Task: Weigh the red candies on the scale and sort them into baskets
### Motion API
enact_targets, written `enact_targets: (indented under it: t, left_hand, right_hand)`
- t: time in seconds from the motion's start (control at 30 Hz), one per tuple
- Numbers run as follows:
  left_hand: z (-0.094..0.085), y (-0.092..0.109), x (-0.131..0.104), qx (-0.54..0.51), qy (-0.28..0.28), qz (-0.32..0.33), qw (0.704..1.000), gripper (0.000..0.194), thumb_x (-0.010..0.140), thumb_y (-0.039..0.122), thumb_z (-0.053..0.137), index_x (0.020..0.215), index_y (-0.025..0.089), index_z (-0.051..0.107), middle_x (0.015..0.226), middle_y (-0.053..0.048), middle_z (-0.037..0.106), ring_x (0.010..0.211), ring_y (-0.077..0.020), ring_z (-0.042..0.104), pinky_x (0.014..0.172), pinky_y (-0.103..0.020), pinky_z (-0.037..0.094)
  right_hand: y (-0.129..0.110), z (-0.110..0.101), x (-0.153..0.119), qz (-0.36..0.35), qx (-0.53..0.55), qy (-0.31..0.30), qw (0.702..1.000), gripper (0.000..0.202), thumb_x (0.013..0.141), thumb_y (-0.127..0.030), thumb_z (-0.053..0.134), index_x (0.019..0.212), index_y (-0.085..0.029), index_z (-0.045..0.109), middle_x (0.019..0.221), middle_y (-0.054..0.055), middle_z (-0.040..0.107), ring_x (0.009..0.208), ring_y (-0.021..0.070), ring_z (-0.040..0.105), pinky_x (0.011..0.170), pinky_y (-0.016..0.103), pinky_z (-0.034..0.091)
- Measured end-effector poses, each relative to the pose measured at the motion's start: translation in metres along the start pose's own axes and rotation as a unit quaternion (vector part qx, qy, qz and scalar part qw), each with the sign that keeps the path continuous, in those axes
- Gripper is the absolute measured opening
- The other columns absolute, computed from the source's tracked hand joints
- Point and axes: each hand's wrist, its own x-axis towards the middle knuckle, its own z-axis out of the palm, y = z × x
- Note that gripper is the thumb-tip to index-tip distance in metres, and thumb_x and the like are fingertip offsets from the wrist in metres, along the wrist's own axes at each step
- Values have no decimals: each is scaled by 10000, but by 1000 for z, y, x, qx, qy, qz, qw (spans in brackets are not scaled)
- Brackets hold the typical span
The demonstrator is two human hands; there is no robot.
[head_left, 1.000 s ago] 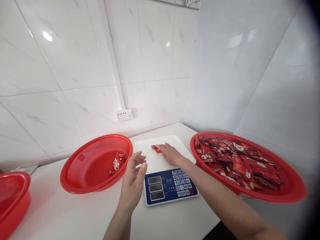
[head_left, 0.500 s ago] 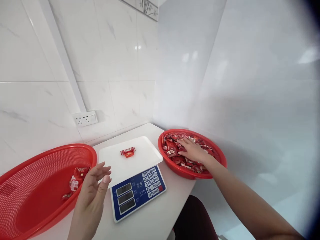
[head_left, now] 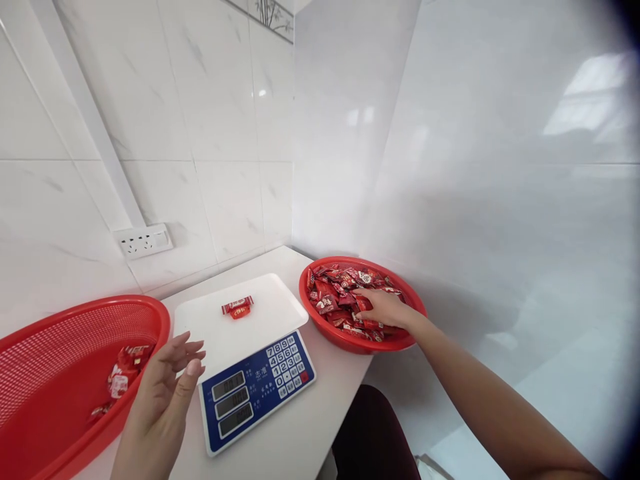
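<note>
Two wrapped candies (head_left: pixel 238 308) lie on the scale (head_left: pixel 240 347) platform while the right hand (head_left: pixel 383 307) digs, fingers curled, into the full basket (head_left: pixel 361 303) of candies, grip contents indiscernible, and the left hand (head_left: pixel 167 373) hovers open, empty, beside the near-empty basket (head_left: pixel 75 373) on the counter (head_left: pixel 310 427).

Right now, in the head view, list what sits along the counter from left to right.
Red basket with a few candies → left hand → scale with two candies on its tray → red basket full of candies, where the right hand rests on the pile.
</note>
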Motion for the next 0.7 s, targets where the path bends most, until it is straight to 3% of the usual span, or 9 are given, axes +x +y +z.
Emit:
enact_targets:
  t: [0.23,0.33,0.43,0.6,0.7]
  left_hand:
    - [0,2,0,-5,-10,6,1000,454,771,506,534,1153,269,463,1119,-56,549,1007,-250,552,865,-457,457]
    - [-1,1,0,-19,-10,13,1000,470,764,505,541,1158,262,460,1105,-63,548,1002,-247,555,844,-438,474]
    - [-1,-1,-1,-25,-22,19,999,462,782,494,522,1179,269,447,1101,-63,543,1010,-236,550,832,-413,485]
    - [0,3,-4,-24,-35,9,999,406,821,455,491,1180,276,433,1126,-64,525,1052,-228,518,854,-406,468]
    - [-1,6,-6,-19,-46,13,999,400,835,437,482,1197,280,413,1141,-64,517,1063,-221,511,862,-395,462]
  right_hand:
    - [1,-12,-9,-61,-23,-28,997,528,708,-83,445,1161,-320,578,1091,28,643,1031,258,551,856,359,385]
    - [-3,-18,-6,-87,-71,-42,993,437,662,-48,448,936,-292,686,954,29,674,966,269,565,790,355,407]
    - [-14,-31,-3,-135,-54,-15,989,281,683,-80,462,758,-233,685,880,41,658,893,247,577,734,318,425]
    - [-73,-54,-6,-218,108,129,961,197,818,-208,437,853,-232,630,967,29,608,874,194,567,755,305,443]
    - [-125,-48,-7,-277,184,178,926,181,819,-171,462,879,-222,625,943,29,596,878,175,565,776,302,446]
